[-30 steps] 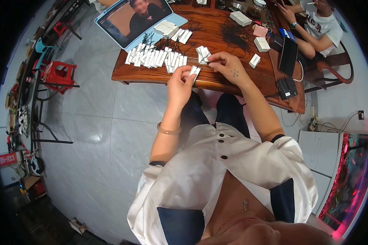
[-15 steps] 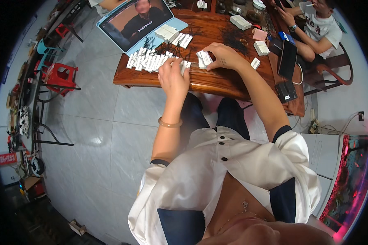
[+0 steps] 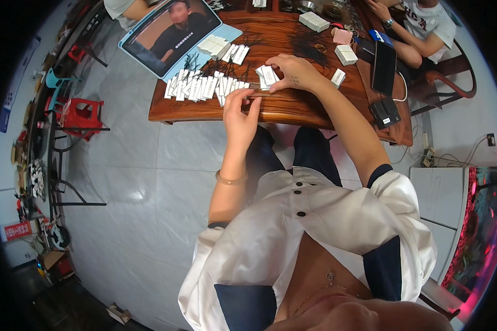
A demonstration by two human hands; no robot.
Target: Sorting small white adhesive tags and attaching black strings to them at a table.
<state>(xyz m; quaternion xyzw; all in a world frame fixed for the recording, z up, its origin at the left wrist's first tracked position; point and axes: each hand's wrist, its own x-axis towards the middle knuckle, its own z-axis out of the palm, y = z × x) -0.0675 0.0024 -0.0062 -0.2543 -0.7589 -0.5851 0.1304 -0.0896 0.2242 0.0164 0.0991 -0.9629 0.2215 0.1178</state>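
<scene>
My right hand [image 3: 295, 74] curls its thumb and fingers around a small stack of white printed tags [image 3: 268, 78] lying on the wooden table [image 3: 292, 105]. To its left, my left hand [image 3: 241, 115] is at the table's front edge, thumb and fingers apart, with nothing visible between them. Just beyond its fingertips ends a long overlapping row of white tags [image 3: 196, 87]. Black strings [image 3: 218, 67] lie tangled behind that row. More loose tags [image 3: 237, 53] rest farther back, beside a bundled white block [image 3: 214, 47].
A tablet in a light blue case [image 3: 174, 33] stands at the back left, playing a video. White blocks [image 3: 314, 22], black strings [image 3: 309, 47], a dark phone [image 3: 384, 67] and a black box [image 3: 385, 112] lie to the right. Another person [image 3: 425, 30] sits at the far right.
My left hand has drawn back from the end of the tag row, and its fingers have parted. My right hand stays at the small stack. The whole view has shifted slightly.
</scene>
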